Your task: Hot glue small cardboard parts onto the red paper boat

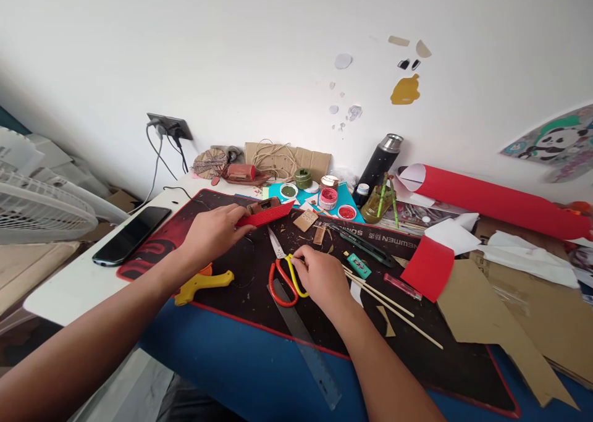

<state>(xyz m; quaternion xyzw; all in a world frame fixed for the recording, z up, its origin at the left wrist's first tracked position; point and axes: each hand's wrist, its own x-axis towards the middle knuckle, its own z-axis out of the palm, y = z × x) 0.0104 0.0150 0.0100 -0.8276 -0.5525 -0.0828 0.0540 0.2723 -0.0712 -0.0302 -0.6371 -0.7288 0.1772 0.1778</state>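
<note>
I see a plain white wall (259, 57) filling the back, soft light on it, a bit greyer at far left. Black socket (169, 126) low on the left, cords (160, 156) running down from it. Right of centre: yellow patch (405, 90) plus small pale patches (343, 61) stuck on. Panda picture (556, 141) at my right edge, cut off by frame. Desk (60, 301) is white at left, against the wall. White fan (41, 206) beside it. Below, pale streaked surface (148, 382); can't tell if it's floor.
</note>
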